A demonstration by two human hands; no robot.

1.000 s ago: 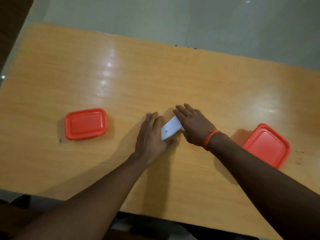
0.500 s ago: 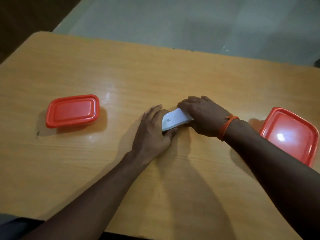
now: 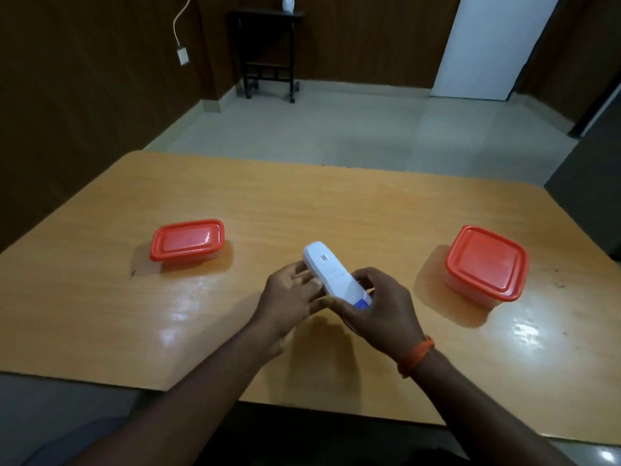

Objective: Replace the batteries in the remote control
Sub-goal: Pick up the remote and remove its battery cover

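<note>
A: Status, left to right?
B: I see a red-lidded box (image 3: 187, 240) on the tabletop (image 3: 302, 196), well left of the remote (image 3: 331, 274). Lid on.
A: Left hand?
B: Left hand (image 3: 289, 297) is just left of the remote. Its fingers (image 3: 304, 275) are nearly straight, tips against the remote's left edge, not wrapped round it.
A: The remote itself?
B: White, back side up. Small printed label near its far end, blue patch at its near end. It's held off the tabletop, far end angled away and slightly left. I can't tell whether the battery cover is on.
A: Right hand?
B: Right hand (image 3: 379, 307) grips the remote's near end. Thumb lies across the near edge, fingers (image 3: 368, 275) curl over the right edge. There's an orange band (image 3: 416, 356) on that wrist, nearer me than the remote.
A: Further right?
B: Second red-lidded box (image 3: 487, 260), well right of the remote, on the tabletop, lid on. The remote sits roughly between the two boxes.
A: Background?
B: Far beyond the remote there's a dark stand (image 3: 268, 52) by the wall, and a white door (image 3: 487, 45) to its right.
</note>
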